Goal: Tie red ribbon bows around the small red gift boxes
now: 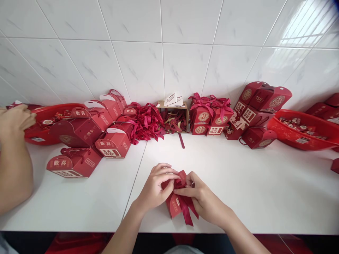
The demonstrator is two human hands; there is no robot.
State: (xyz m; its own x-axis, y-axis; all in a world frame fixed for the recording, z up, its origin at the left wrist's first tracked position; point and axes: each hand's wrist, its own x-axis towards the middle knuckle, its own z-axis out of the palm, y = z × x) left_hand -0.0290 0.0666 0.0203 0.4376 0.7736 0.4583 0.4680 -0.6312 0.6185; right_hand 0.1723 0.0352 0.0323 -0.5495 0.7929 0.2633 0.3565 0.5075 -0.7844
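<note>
A small red gift box (173,205) rests on the white table near its front edge, with a dark red ribbon (186,212) on top whose tails hang toward the front. My left hand (158,185) is at the box's left side, its fingers and thumb pressed on the ribbon at the top. From the right, my right hand (202,197) pinches the ribbon, its index finger reaching across to the middle of the bow. The fingertips of both hands almost meet, and the ribbon's knot is partly hidden beneath them.
Red boxes (87,162), a ribbon pile (147,121), a cardboard box of strips (187,116) and bow-topped boxes (203,118) line the tiled wall. Red basins (304,139) of sweets stand at both sides. A person's arm (14,169) is at far left.
</note>
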